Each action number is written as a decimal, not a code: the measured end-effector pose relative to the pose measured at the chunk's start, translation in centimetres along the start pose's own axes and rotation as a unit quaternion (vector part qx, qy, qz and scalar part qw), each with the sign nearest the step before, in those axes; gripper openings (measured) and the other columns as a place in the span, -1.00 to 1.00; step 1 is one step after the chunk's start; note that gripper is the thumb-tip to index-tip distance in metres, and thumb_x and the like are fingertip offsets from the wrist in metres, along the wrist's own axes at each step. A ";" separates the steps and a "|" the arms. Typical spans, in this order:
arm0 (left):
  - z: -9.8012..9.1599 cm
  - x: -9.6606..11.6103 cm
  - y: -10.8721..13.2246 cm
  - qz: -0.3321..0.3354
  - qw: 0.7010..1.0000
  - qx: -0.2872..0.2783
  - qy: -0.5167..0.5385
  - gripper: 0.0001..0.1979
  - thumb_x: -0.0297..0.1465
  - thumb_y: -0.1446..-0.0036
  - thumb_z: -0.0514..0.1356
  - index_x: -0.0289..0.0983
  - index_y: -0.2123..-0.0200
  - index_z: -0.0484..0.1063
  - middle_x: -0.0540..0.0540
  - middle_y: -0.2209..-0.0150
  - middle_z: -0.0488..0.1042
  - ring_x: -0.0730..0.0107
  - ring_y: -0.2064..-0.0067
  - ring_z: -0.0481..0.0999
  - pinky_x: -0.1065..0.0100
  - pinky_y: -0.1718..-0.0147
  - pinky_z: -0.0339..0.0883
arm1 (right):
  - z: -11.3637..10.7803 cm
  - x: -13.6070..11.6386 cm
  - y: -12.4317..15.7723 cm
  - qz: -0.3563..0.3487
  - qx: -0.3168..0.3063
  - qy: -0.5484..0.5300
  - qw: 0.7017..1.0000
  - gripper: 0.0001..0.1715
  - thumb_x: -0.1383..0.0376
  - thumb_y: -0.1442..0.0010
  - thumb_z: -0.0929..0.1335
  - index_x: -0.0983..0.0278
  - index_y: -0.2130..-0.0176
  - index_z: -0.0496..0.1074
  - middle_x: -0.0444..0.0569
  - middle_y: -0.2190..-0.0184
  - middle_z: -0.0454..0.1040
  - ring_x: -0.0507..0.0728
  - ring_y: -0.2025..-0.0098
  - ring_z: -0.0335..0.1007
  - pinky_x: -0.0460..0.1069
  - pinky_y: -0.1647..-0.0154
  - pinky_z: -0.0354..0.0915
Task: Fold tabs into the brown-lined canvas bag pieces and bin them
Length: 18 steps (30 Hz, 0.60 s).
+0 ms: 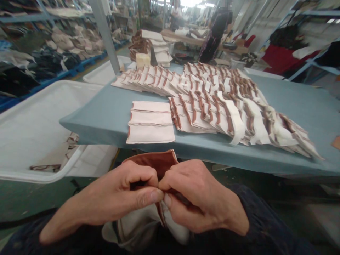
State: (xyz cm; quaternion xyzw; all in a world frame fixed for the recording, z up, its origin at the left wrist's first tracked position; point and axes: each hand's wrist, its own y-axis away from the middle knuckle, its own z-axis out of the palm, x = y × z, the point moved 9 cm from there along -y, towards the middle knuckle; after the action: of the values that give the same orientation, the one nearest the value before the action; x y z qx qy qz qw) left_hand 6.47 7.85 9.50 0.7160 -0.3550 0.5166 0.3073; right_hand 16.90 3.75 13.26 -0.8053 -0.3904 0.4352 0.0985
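Observation:
My left hand (114,196) and my right hand (202,196) meet in front of me, below the table's near edge. Both are closed in a pinch on a brown and cream fabric piece (156,163), thumbs pressed together at its seam. Its brown part stands up behind my fingers and its cream part (140,226) hangs down beneath them. On the blue-grey table (106,117) lie a few flat cream fabric pieces (151,122) stacked in steps. To their right spread overlapping rows of cream pieces with brown edges (217,102).
A large white tub (32,134) stands to the left of the table with a few fabric pieces in it. Stacks of fabric (151,46) sit at the table's far end. A person in dark clothes (216,32) stands beyond. Shelves of cloth line the left side.

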 end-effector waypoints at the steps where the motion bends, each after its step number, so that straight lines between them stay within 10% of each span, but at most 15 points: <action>1: 0.2 -0.2 0.1 -0.014 1.000 -0.007 -0.011 -0.62 -0.23 -0.40 0.24 -0.21 0.48 0.34 0.10 0.48 0.32 0.44 0.41 0.29 0.45 0.45 0.18 | 0.1 -0.3 0.1 -0.005 -0.011 0.018 1.000 -0.81 0.45 -0.28 0.29 0.18 0.33 0.33 -0.23 0.52 0.44 0.01 0.51 0.23 -0.01 0.42 0.08; 11: 0.8 0.9 2.2 0.083 0.951 0.186 -0.233 -0.69 -0.50 -0.31 0.11 -0.18 0.48 0.12 0.17 0.56 0.13 0.53 0.54 0.13 0.34 0.51 -0.05 | 1.5 2.9 0.3 0.047 -0.035 -0.116 0.992 -0.51 0.07 -0.65 0.27 0.19 0.33 0.35 -0.22 0.52 0.40 0.00 0.50 0.26 -0.04 0.42 0.15; 18: 2.1 0.3 2.2 0.052 0.985 0.163 -0.014 -0.57 -0.36 -0.38 0.18 -0.15 0.54 0.08 0.07 0.62 0.32 0.44 0.57 0.27 0.37 0.57 0.17 | 7.2 7.6 0.8 0.091 -0.037 -0.272 0.957 -0.07 -0.53 -0.25 0.42 0.14 0.50 0.13 -0.27 0.61 0.22 -0.02 0.55 0.07 -0.05 0.52 0.02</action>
State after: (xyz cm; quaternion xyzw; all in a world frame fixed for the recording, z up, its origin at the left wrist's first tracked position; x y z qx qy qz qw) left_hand 5.79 4.86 9.33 0.7444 -0.3074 0.5723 0.1543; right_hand 14.11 7.34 3.77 -0.6915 -0.3430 0.6306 -0.0812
